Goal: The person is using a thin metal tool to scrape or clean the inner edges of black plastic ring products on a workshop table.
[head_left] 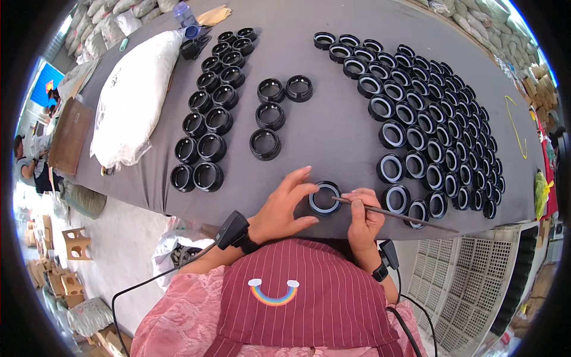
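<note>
Near the table's front edge lies a black ring-shaped part (324, 212) with a pale grey ring inside its rim. My left hand (286, 205) is open at its left side, thumb and fingers spread, the index fingertip close to the rim; whether it touches I cannot tell. Pinched in my right hand (364, 220) is a thin dark stick (404, 216), its tip over the right side of the ring part. Just beyond my hands stand a few similar black rings (266, 156), with no pale ring visible inside.
Two columns of plain black rings (208, 185) run along the left. A large group of black rings with pale inner rings (391, 181) covers the right. Behind the left columns lie a white bag (137, 89) and a blue bottle (183, 14). Plastic crates (464, 262) stand below the right edge.
</note>
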`<state>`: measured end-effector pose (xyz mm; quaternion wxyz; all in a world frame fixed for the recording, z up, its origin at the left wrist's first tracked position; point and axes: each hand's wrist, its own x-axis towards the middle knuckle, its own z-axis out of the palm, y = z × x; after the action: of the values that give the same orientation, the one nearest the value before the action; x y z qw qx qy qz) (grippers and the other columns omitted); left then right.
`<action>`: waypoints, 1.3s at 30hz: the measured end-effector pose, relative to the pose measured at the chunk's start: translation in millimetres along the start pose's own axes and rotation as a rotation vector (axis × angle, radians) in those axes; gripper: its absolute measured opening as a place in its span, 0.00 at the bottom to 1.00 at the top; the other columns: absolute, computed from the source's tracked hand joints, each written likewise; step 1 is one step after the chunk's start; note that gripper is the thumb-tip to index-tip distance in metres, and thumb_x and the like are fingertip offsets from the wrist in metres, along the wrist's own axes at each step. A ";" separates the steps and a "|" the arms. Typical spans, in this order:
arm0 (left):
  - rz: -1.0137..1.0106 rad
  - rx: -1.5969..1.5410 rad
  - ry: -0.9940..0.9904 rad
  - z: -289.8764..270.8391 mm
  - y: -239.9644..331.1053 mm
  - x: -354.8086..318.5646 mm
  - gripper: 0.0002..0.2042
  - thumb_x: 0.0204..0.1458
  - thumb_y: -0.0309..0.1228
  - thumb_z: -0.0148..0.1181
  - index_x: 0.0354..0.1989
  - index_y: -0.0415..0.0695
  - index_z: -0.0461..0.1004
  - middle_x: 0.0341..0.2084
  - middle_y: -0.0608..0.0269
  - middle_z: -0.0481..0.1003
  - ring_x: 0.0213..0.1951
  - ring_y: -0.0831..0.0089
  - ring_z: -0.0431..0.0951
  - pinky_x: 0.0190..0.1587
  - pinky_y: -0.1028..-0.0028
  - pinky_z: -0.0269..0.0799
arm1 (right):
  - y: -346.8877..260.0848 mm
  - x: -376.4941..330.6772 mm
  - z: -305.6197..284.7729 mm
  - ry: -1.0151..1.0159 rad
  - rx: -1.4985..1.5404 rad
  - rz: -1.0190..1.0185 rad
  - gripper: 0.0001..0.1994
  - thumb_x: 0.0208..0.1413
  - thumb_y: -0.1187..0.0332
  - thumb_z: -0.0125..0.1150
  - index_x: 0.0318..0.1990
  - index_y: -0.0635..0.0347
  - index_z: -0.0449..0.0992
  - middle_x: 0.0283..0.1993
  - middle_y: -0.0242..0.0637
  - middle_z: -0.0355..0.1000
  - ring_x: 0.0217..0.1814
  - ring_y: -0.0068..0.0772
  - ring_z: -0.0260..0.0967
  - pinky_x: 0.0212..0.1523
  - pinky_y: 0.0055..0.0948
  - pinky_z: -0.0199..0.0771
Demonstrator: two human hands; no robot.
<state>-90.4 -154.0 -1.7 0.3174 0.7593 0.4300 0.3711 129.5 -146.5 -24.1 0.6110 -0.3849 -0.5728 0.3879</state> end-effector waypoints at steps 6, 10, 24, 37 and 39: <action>0.093 0.170 -0.041 1.4 -2.6 -5.6 0.19 0.45 0.30 0.73 0.46 0.42 0.77 0.62 0.41 0.67 0.61 0.45 0.70 0.61 0.55 0.68 | 0.5 -0.3 3.9 -0.087 -0.245 -0.127 0.03 0.59 0.78 0.60 0.38 0.62 0.79 0.38 0.37 0.79 0.45 0.40 0.71 0.49 0.34 0.72; 0.125 0.193 -0.007 4.9 -3.8 -5.6 0.16 0.45 0.28 0.71 0.44 0.42 0.76 0.58 0.43 0.71 0.57 0.45 0.73 0.60 0.54 0.69 | -5.1 2.7 10.2 -0.081 -0.353 -0.223 0.05 0.56 0.77 0.64 0.39 0.60 0.81 0.43 0.38 0.81 0.45 0.41 0.72 0.49 0.35 0.73; 0.161 0.211 -0.016 6.0 -8.6 -2.7 0.13 0.47 0.28 0.69 0.40 0.42 0.75 0.57 0.45 0.72 0.58 0.47 0.73 0.62 0.51 0.68 | -6.9 15.9 17.2 -0.334 -0.395 -0.256 0.04 0.55 0.75 0.67 0.38 0.59 0.81 0.42 0.39 0.82 0.47 0.43 0.75 0.55 0.40 0.71; 0.142 0.206 -0.016 8.3 -6.2 -3.7 0.13 0.47 0.28 0.69 0.40 0.41 0.74 0.58 0.43 0.71 0.60 0.45 0.72 0.64 0.50 0.67 | -35.3 29.1 -1.5 -0.371 -0.603 -0.204 0.04 0.53 0.79 0.65 0.34 0.63 0.75 0.36 0.43 0.75 0.44 0.50 0.73 0.44 0.41 0.74; 0.144 0.204 -0.013 8.3 -6.5 -4.1 0.13 0.48 0.28 0.68 0.40 0.41 0.74 0.58 0.43 0.71 0.60 0.45 0.72 0.64 0.50 0.67 | -38.3 28.3 -2.8 -0.415 -0.614 -0.189 0.04 0.53 0.79 0.65 0.33 0.63 0.75 0.35 0.43 0.75 0.42 0.50 0.72 0.43 0.42 0.74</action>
<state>-87.6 -156.2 -12.5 0.2137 0.8189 0.4080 0.3424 134.8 -136.1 22.1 0.3716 -0.4088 -0.8067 0.2098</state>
